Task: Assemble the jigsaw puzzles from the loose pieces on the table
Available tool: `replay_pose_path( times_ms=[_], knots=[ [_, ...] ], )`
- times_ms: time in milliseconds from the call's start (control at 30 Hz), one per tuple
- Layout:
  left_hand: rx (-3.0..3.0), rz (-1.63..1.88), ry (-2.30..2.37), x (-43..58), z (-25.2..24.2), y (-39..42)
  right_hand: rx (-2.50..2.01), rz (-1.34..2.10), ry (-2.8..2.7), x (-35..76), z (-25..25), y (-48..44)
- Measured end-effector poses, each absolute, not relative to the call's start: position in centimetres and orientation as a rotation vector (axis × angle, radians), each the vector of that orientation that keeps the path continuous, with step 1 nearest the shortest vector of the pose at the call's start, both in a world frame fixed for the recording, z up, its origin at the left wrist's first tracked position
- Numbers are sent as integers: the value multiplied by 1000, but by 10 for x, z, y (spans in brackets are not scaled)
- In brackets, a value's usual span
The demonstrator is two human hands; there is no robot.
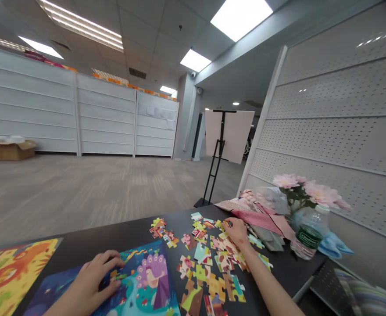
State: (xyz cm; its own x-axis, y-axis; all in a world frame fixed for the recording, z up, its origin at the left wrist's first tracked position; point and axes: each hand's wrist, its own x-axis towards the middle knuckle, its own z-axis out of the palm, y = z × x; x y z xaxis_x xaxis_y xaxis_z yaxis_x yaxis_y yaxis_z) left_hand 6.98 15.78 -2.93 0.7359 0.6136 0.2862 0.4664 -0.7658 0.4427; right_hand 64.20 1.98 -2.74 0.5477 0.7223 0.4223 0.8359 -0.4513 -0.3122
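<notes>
- While the left hand [89, 281] is laid over the peacock jigsaw puzzle [147, 281], its fingers [109, 259] are held spread and slightly curved beside a small cluster of joined pieces; whether anything is gripped cannot be told.
- The right hand [237, 232] is placed among the loose jigsaw pieces [206, 263], with its fingers [227, 224] curled down onto them; no grip can be made out.
- The loose jigsaw pieces are scattered between the two hands and are also spread beyond the right hand, with a smaller group set further left, nearer the far edge.
- A second printed puzzle sheet [12, 272] is laid just left of the peacock jigsaw puzzle, and both are cut off by the bottom of the view.
- The far edge of the dark tabletop [127, 232] is seen running beyond the pieces, and its right edge is seen past the right forearm.
- Fabric swatches [259, 219] are heaped close to the right hand, partly blocking movement toward the right.
- Further right, a plastic water bottle [308, 232], a blue cloth [334, 245] and pink artificial flowers [311, 188] are grouped against a perforated partition [327, 109].
- Beyond the far edge, a carpeted floor [81, 193] is seen, with a black easel [217, 149] standing near the table's far corner.
- A cardboard box [12, 150] is placed on the floor against white panel walls [81, 114] in the distance.
</notes>
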Motion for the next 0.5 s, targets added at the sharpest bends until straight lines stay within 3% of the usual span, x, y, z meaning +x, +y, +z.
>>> replay_pose_path(
  times_ms=[233,500],
  knots=[
    [2582,700,870,72,-34,155,-2277,-312,-1283,631,-18,15],
    [2624,725,838,73,-37,158,-2142,-471,-1348,555,42,-4]
  ],
)
